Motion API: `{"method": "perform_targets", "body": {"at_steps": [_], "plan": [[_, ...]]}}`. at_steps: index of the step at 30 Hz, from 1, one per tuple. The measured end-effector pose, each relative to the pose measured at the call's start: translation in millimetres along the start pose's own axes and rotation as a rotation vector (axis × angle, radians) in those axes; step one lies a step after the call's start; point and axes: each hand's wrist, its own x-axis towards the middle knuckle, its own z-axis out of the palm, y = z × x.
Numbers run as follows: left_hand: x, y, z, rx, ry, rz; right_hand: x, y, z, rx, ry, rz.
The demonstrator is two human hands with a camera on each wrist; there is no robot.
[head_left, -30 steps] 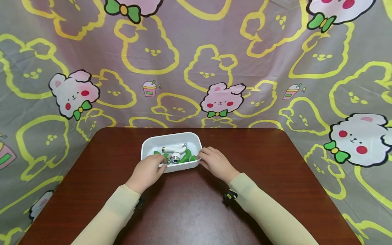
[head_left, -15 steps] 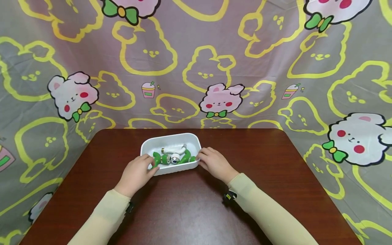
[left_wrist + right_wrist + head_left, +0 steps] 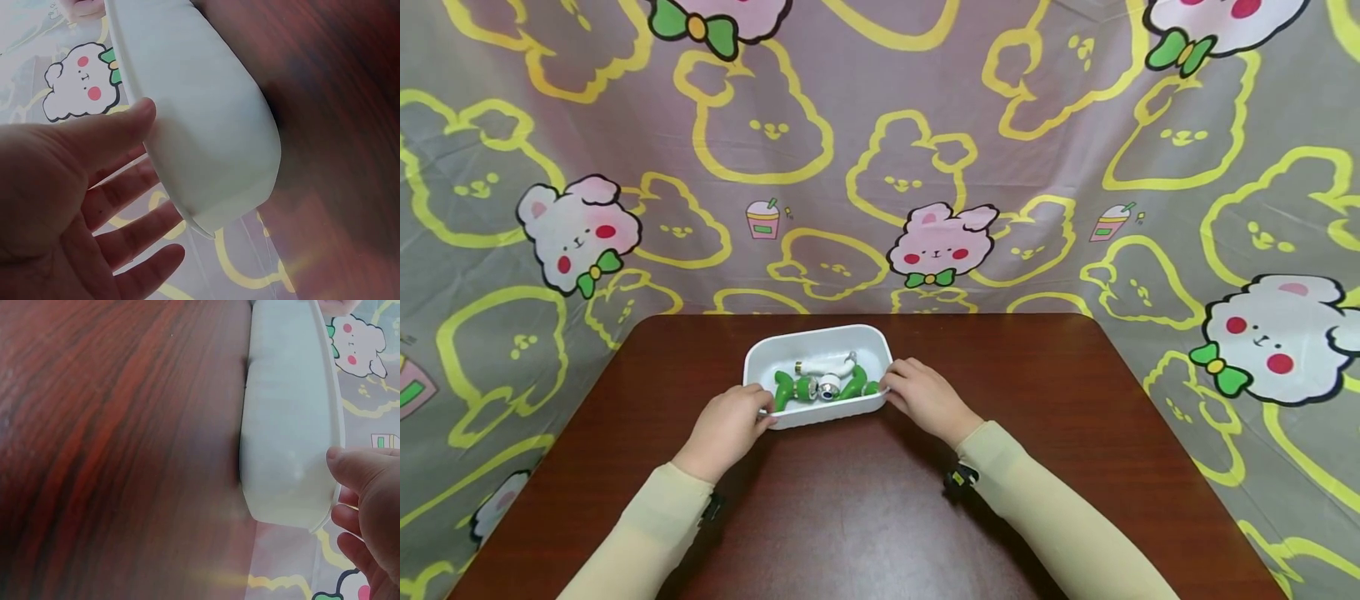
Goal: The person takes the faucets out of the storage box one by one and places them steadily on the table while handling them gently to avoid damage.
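Observation:
A white rectangular tray point(image 3: 831, 412) sits on the table, turned slightly, with several small pieces in it. My left hand point(image 3: 722, 429) pinches its front left corner; in the left wrist view the thumb lies on the outer wall point(image 3: 206, 106) and the fingers go behind the rim. At the right end my right hand point(image 3: 928, 402) grips the rim, its thumb against the wall point(image 3: 287, 412) in the right wrist view. Inside lie a green curved piece point(image 3: 782, 390) with a metal-ringed end, a second green curved piece point(image 3: 853, 385), and a white curved piece point(image 3: 826, 368) with a gold-coloured end.
The dark brown wooden table point(image 3: 880, 517) extends around the tray, with its back edge a little behind it. A patterned cloth point(image 3: 820, 125) with cartoon rabbits hangs at the back and sides.
My left hand has moved left and out from over the tray's contents to the front left corner, uncovering the green piece. The right hand has stayed at the right end.

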Motion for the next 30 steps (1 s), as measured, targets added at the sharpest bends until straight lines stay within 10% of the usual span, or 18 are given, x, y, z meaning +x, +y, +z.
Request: {"method": "perform_targets", "body": {"at_steps": [30], "plan": [[9.1,10.8,10.3,-0.031,0.006,0.020,-15,5,-15,0.031,-0.028,0.041]]}}
